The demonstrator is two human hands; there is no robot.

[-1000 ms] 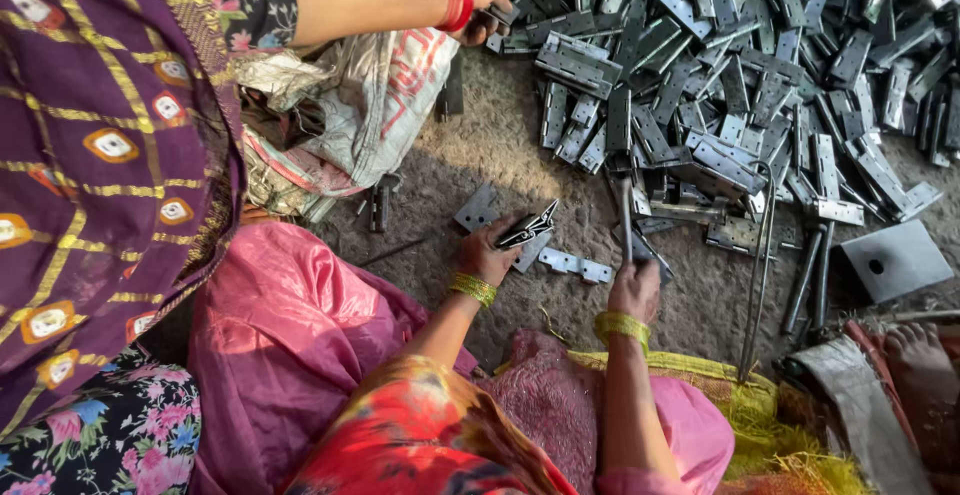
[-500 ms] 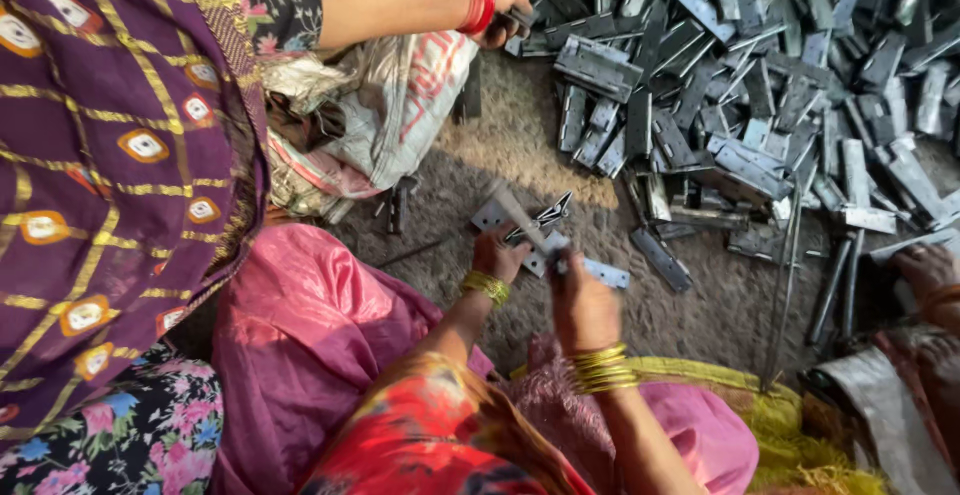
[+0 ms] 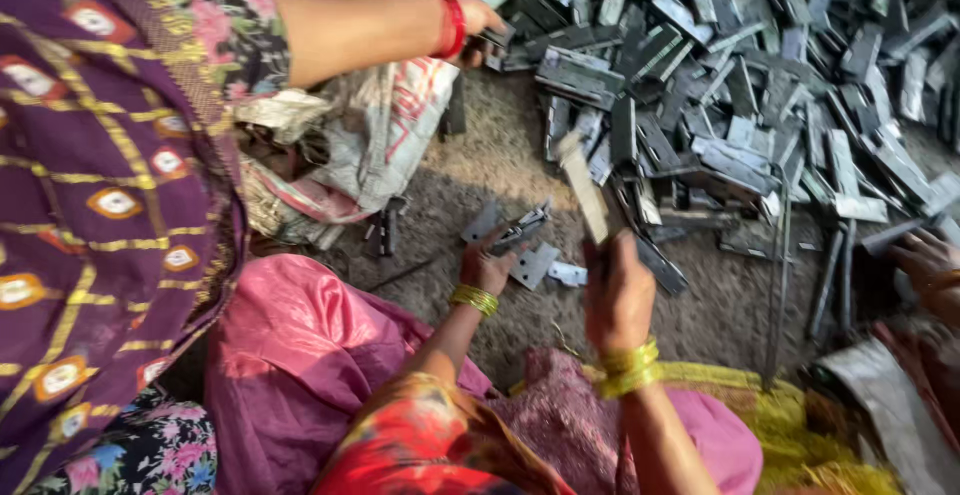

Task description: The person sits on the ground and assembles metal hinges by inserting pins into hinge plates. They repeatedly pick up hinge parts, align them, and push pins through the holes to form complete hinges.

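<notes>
Head view. We sit on the ground facing a large heap of metal hinge plates (image 3: 760, 85). Our left hand (image 3: 487, 267) rests on a hinge assembly (image 3: 520, 227) on the gritty floor (image 3: 470, 170), fingers curled down over it and pinning it in place; whether it fully grips the part we cannot tell. Our right hand (image 3: 618, 290) is closed around the lower end of a flat metal strip (image 3: 585, 187), which stands raised and tilted away from us, blurred by motion.

Just beside the left hand lie a few loose hinge leaves (image 3: 545, 265), well apart from the main heap. We judge these to be the only pieces handled at this station so far (a very small count against the heap), so most of the work appears to remain.

A second person in a purple patterned garment (image 3: 100, 185) sits at the left; that person's hand (image 3: 478, 25), with a red bangle at the wrist, reaches into the near edge of the heap. A third person's hand (image 3: 930, 265) shows at the right edge.
</notes>
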